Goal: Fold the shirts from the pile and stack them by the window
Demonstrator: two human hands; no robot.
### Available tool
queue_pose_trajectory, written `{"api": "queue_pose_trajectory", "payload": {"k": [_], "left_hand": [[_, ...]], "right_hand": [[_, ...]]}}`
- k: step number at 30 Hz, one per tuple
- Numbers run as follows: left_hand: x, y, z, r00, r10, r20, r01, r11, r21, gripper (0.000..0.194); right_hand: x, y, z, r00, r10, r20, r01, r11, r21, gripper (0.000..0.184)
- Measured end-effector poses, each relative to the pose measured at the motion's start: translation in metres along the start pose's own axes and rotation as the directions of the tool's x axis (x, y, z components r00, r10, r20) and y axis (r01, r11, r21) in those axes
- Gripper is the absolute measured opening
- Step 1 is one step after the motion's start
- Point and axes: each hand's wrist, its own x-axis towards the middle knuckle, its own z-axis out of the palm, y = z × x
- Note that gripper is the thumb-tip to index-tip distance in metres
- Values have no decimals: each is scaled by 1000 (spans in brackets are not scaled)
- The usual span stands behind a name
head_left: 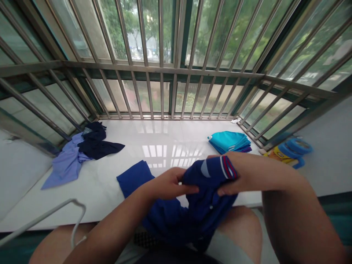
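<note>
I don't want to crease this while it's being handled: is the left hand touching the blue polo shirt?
Touching. The head view shows the left hand with its fingers lying directly on the blue polo shirt, with no gap between them.

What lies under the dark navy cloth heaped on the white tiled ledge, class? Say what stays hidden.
A crumpled pale-blue shirt lies partly beneath the dark navy cloth on the white tiled ledge. Its covered part cannot be seen.

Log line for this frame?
left hand: holding blue shirt | right hand: holding striped trim | nearby: folded teal cloth
</note>
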Motion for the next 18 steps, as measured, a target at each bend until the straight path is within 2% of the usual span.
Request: {"api": "queue_pose_trajectory", "payload": {"k": [1, 2, 4, 5, 7, 9, 10, 12, 14, 16, 18], "left_hand": [[-4, 8, -7, 985, 38, -167, -23, 996, 90, 32], [-9, 17, -14, 945, 97, -313, -37, 981, 191, 30], [-19, 34, -27, 847, 217, -485, -26, 929, 370, 25], [-24, 42, -31, 812, 257, -524, -5, 901, 434, 23], [-31, 56, -35, 774, 299, -559, 48, 852, 522, 19], [-38, 66, -34, 742, 331, -583, 91, 812, 577, 16], [-42, 69, -33, 732, 346, -587, 104, 794, 598, 15], [-51, 74, -30, 729, 379, -571, 114, 754, 647, 13], [-63, 74, -29, 771, 367, -520, 131, 708, 694, 15], [-78, 72, -30, 847, 247, -470, 195, 679, 708, 17], [-93, 66, -34, 894, 49, -445, 304, 663, 685, 21]], "right_hand": [[-4, 13, -4, 994, 52, -94, -57, 997, -46, 39], [-6, 26, -5, 977, 96, -188, -115, 989, -90, 40], [-6, 51, 2, 923, 131, -361, -193, 971, -139, 30], [-4, 61, 10, 886, 126, -446, -203, 971, -128, 22], [4, 74, 31, 792, 140, -595, -173, 985, 1, 16], [13, 76, 58, 682, 243, -690, -51, 956, 287, 25], [17, 75, 72, 639, 326, -697, 43, 890, 455, 31], [21, 69, 97, 597, 478, -644, 234, 664, 710, 40], [18, 63, 117, 574, 577, -581, 353, 466, 811, 46], [8, 59, 133, 548, 648, -528, 374, 375, 848, 46], [-7, 58, 145, 518, 690, -506, 337, 379, 862, 45]]}}
